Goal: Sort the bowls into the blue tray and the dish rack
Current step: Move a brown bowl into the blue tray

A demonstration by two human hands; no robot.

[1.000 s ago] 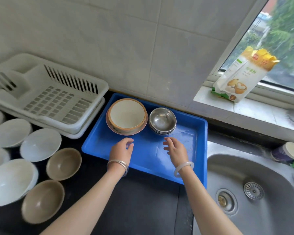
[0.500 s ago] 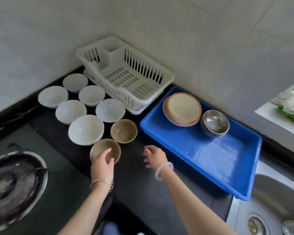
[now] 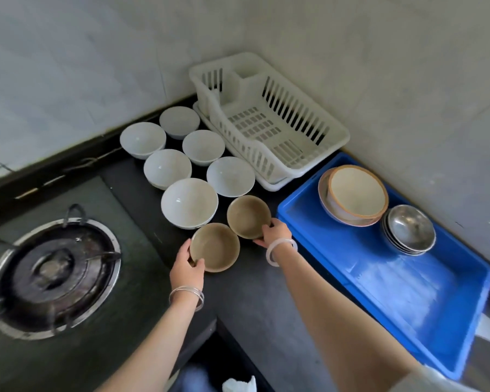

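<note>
My left hand (image 3: 186, 267) grips the near round tan ceramic bowl (image 3: 215, 247) and my right hand (image 3: 275, 231) the far one (image 3: 249, 216); both sit near the desk's front edge, left of the blue plastic tray (image 3: 408, 290).

**Both hands closed on bowl rims**

The left hand (image 3: 188, 265) reaches forward with the forearm bare and metal bangles (image 3: 186, 296) at the wrist; its thumb lies over the near rim of the nearer brown bowl (image 3: 215, 247), fingers curled beneath. The right hand (image 3: 275, 231), just ahead and to the right of the left, grips the near-right rim of the farther brown bowl (image 3: 248, 216), a pale bangle (image 3: 280, 251) on its wrist.
</note>
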